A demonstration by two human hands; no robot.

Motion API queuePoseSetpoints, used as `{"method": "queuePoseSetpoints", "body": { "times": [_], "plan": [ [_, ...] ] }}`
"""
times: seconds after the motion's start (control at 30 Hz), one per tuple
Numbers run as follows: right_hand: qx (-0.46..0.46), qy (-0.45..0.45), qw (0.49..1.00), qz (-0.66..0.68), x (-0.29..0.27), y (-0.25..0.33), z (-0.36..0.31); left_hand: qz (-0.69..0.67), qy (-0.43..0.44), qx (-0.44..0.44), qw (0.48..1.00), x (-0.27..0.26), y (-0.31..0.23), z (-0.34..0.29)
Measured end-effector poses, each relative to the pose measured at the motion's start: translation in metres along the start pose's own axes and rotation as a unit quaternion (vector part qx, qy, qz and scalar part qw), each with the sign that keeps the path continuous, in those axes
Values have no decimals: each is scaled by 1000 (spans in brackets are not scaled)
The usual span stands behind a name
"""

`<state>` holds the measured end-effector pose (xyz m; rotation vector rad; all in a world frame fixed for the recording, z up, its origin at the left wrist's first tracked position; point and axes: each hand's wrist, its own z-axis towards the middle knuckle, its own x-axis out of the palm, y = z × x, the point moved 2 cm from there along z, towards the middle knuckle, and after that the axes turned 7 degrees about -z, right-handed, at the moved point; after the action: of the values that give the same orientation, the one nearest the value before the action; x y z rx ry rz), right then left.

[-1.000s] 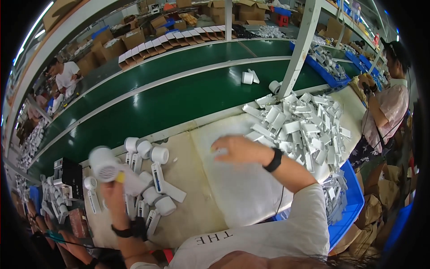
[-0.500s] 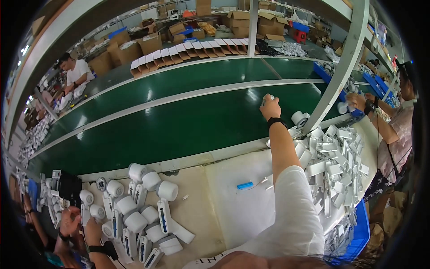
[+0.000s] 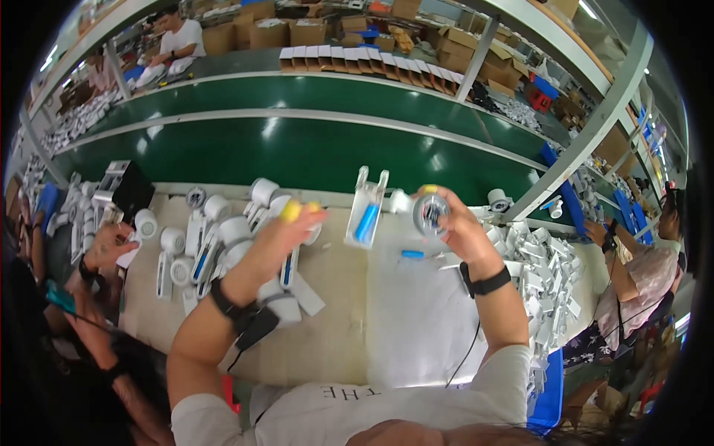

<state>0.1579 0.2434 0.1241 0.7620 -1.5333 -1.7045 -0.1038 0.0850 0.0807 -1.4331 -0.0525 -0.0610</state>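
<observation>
My right hand (image 3: 467, 236) is closed around a white round head (image 3: 430, 214) with a grey ring and wiring inside it. Just left of that head are a small white knob-like part (image 3: 399, 201) and a white open handle shell (image 3: 370, 196) with a two-pronged top. A blue cylindrical battery (image 3: 366, 223) lies in the shell. Whether these parts are joined to the head I cannot tell. My left hand (image 3: 286, 236), with yellow finger covers, hangs over white-headed devices (image 3: 236, 230), fingertips toward the shell. Motion smears its fingers, so any hold is unclear.
White plastic shells (image 3: 547, 275) are heaped at right above a blue bin (image 3: 549, 394). Another blue battery (image 3: 413, 254) lies on the table. Beyond runs a green conveyor (image 3: 320, 149). A metal post (image 3: 580, 126) stands at right. A co-worker's hand (image 3: 111, 245) works at left.
My right hand has drawn back from the conveyor to above the table with the round head. My left hand has come into view. The handle shell with its battery now shows between them.
</observation>
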Motion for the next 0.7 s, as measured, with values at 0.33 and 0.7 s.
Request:
{"method": "queuePoseSetpoints", "body": {
  "times": [0.33, 0.7],
  "plan": [
    [86, -15, 986, 145, 57, -57, -109, -408, 50, -148, 900, 87, 41, -29],
    [8, -88, 994, 66, 79, -74, -136, -388, 30, -195, 900, 106, 31, -24]
  ]
}}
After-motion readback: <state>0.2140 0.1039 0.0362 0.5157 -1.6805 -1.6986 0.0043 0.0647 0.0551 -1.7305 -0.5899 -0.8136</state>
